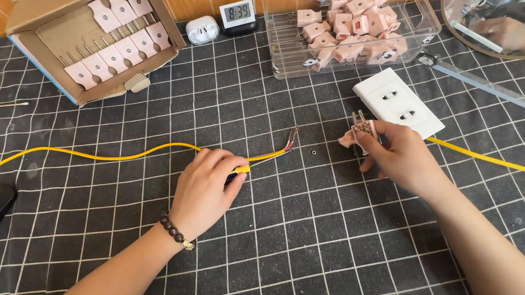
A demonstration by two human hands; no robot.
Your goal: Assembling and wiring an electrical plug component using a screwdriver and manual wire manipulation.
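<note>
Yellow cable [112,154] lies gripped under the left hand [206,187]; right hand [398,156] pinches a pink plug [356,135].

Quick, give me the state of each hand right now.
Left hand: closed on the yellow cable.
Right hand: holding a pink plug.

Bright even light, soft shadows, sharp

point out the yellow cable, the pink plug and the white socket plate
yellow cable [112,157]: head view, on the long bare stretch left of the left hand
pink plug [349,137]: head view, on its pink body by the right fingertips
white socket plate [399,103]: head view, on its top face
</note>
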